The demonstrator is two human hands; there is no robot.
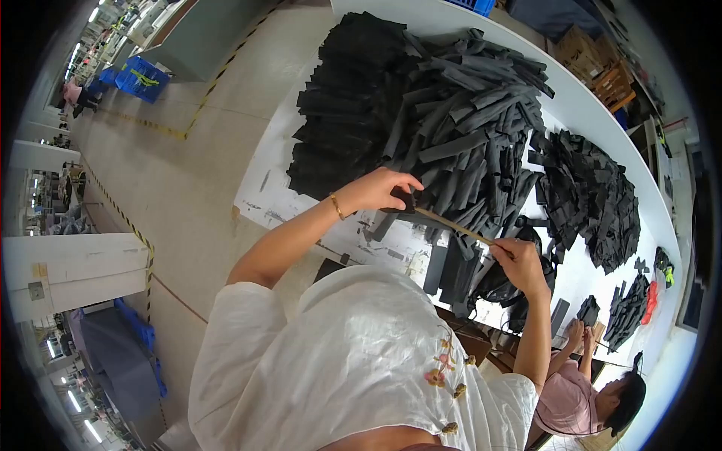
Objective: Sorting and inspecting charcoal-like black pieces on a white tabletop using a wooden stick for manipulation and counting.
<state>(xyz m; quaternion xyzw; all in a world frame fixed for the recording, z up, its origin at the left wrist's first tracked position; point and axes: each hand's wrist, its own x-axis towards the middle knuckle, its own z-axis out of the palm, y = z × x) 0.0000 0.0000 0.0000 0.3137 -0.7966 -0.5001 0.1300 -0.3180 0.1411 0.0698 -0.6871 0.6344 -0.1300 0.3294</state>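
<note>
My left hand (pixel 376 190), with a bracelet on its wrist, pinches a small black strip-like piece (pixel 402 198) between thumb and fingers. In my right hand (pixel 519 263) is the end of a thin tan stick (pixel 455 225). The stick slants up and left, and its far tip meets or lies right beside the black piece; I cannot tell which. Both hands are above the near edge of a white table (pixel 263 177). Just beyond them lies a big loose heap of dark grey and black strips (pixel 481 113), with overlapping rows of black strips (pixel 342 113) on its left.
Another black heap (pixel 590 195) and a black plastic bag (pixel 502 278) are on the table to the right. At the far right a co-worker in pink (pixel 575 398) handles dark pieces. Blue crates (pixel 143 79) stand on the floor at left, near yellow-black tape lines.
</note>
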